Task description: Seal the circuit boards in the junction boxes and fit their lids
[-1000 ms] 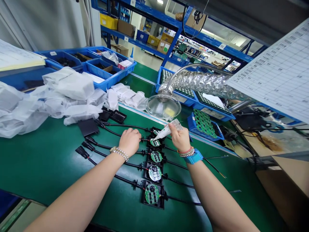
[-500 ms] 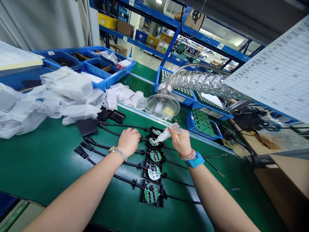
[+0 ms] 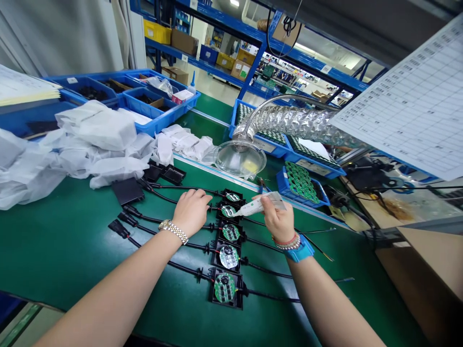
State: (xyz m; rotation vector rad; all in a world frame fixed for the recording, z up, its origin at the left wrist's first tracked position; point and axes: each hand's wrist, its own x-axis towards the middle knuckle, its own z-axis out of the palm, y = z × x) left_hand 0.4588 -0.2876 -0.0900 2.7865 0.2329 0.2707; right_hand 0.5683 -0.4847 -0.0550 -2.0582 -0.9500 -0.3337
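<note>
Your right hand (image 3: 278, 217) has its fingers closed around a white tube (image 3: 258, 204), which you hold at a slant above the green tabletop (image 3: 173, 308). The tube's narrow tip points toward your left and comes down at the second circuit board (image 3: 228, 211), counting from the far end of the row; whether it touches the board is too small to tell.

Your left hand (image 3: 191, 211) is palm down over the black cables (image 3: 186, 264), just to the left of that same board. Its fingers are bent, with the tips beside the cable there, but you cannot tell from this view whether they grip it.

Five round boards lie in a row running away from you, each in an open black housing (image 3: 238, 302). Cables run out of the housings on both sides, and those on the left end in black connectors (image 3: 118, 228). A flat black piece (image 3: 128, 192) lies near the connectors, with white wrapped packages (image 3: 96, 126) beyond it.

Past the row, a clear round hood (image 3: 240, 159) hangs from a silver duct (image 3: 300, 120). To its right, a small blue bin (image 3: 289, 189) holds a stack of green boards (image 3: 302, 180).
</note>
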